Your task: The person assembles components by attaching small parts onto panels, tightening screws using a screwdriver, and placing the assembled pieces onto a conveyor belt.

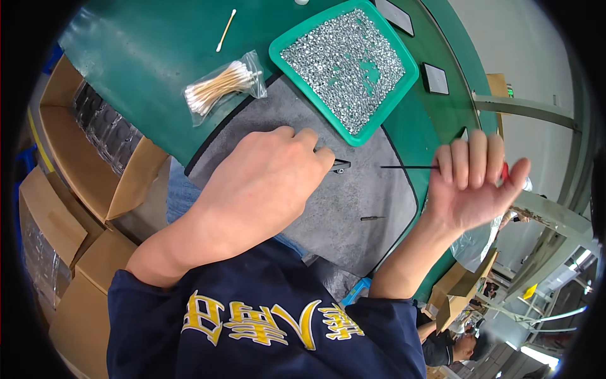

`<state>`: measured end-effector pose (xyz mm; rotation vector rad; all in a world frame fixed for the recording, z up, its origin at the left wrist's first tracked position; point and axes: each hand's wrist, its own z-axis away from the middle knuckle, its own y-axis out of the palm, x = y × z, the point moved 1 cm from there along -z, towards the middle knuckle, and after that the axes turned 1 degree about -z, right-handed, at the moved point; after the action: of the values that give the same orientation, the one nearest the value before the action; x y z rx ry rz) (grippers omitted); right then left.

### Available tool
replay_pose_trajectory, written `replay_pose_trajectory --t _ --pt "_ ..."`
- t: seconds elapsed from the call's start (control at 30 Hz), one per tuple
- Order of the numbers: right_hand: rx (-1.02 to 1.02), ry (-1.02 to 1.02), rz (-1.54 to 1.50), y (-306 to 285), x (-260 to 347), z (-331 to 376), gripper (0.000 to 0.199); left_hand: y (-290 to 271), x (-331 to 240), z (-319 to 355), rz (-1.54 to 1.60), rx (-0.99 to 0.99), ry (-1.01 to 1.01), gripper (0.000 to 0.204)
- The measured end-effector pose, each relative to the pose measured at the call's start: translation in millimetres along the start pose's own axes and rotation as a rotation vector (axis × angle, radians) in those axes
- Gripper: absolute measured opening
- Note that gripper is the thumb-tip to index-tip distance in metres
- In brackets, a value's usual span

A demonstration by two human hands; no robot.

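My left hand (265, 183) rests on the grey mat (353, 208), its fingers pinching a small black part (341, 165) that pokes out past the fingertips. My right hand (473, 183) is raised at the mat's right edge, gripping a screwdriver with a red handle (505, 172); its thin black shaft (407, 167) points left toward the black part, a short gap between them. A small dark screw-like piece (372, 218) lies loose on the mat below.
A green tray (285, 45) full of small silver screws sits beyond the mat on the green table (145, 57). A bag of cotton swabs (221, 87) and one loose swab (225, 29) lie at left. Open cardboard boxes (95, 164) stand at left.
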<state>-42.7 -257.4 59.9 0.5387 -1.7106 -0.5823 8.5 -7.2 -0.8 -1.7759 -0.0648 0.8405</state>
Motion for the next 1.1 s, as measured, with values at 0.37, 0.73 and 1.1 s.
replay_pose_trajectory --t 0.37,0.73,1.1 --pt "0.21 0.035 0.046 45 -36 1 0.049 0 -4 0 0.012 -0.035 -0.001 0.004" --pt "0.261 0.056 0.083 41 -40 -2 0.046 2 -8 2 -0.015 0.001 0.004 0.013" --pt "0.116 -0.107 0.23 42 -40 19 0.048 3 -11 3 -0.081 0.076 -0.005 0.023"
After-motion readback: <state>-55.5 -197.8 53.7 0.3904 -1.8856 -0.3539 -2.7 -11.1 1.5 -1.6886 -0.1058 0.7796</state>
